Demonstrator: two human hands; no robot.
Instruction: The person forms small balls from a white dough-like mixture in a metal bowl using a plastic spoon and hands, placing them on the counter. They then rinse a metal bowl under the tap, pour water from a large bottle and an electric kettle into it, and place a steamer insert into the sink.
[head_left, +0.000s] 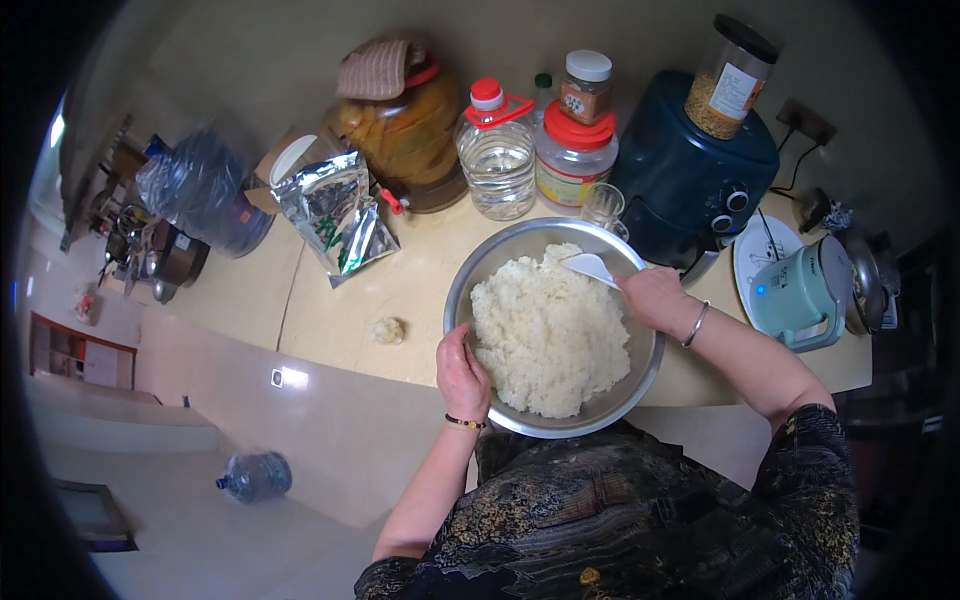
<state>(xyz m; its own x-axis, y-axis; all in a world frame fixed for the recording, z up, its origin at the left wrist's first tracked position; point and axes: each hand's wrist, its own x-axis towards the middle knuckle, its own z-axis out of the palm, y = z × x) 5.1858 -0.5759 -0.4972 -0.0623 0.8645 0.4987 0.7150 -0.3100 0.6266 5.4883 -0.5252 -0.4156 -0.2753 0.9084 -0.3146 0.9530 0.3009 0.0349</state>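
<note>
A wide stainless steel bowl (649, 375) stands at the counter's front edge, close against my body. Cooked white rice (551, 337) is heaped in it. My right hand (656, 298) grips a white rice paddle (591, 267) over the bowl's right rim, and the paddle's blade rests at the far edge of the rice. On the left side, my left hand (463, 373) holds the bowl's rim, fingers over the edge and touching or close to the rice. Left of the bowl, a small pale round lump (387, 331), perhaps a yeast ball, lies on the counter.
Behind the bowl are a drinking glass (602, 204), a clear jug with red cap (496, 161), a red-lidded jar (574, 161) and a dark air fryer (690, 165). A silver foil pouch (337, 221) and large brown-filled jar (409, 135) sit left; a green kettle (799, 292) stands right.
</note>
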